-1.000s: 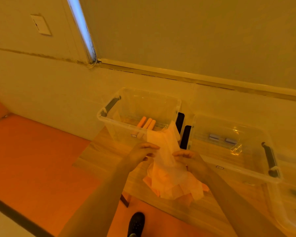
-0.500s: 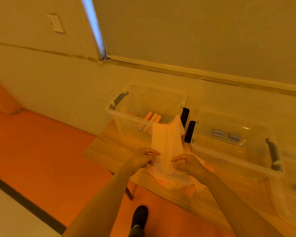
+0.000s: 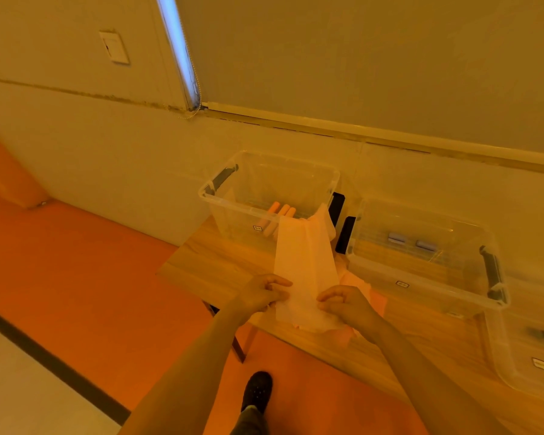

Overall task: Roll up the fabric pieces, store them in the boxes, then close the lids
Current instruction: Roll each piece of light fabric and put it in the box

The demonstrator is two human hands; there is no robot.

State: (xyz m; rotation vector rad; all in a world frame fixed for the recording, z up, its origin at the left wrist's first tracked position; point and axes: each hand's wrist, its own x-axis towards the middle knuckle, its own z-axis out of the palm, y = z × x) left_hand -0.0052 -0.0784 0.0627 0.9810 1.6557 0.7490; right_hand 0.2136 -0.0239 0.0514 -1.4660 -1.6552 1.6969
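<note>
The fabric strip (image 3: 303, 262) is stretched out long over the wooden table (image 3: 214, 262), its far end lying against the near rim of the left box (image 3: 269, 196), its near end held at the table's front edge. The left hand (image 3: 263, 293) pinches the near-left corner and the right hand (image 3: 343, 304) pinches the near-right one, fingers curled onto the cloth on both sides. So I'd say this is the very start of rolling this piece: it's laid flat but no roll has formed yet.

Next move probably calls for tucking that near edge over tight and even, then rolling away toward the boxes. Thin cloth, so it'll likely skew if one hand gets ahead.

A loose pile of more fabric (image 3: 358, 285) sits under and right of the strip. Three finished rolls (image 3: 280, 211) already lie in the left box. The right box (image 3: 421, 252) sits just beside it; both are lidless.
</note>
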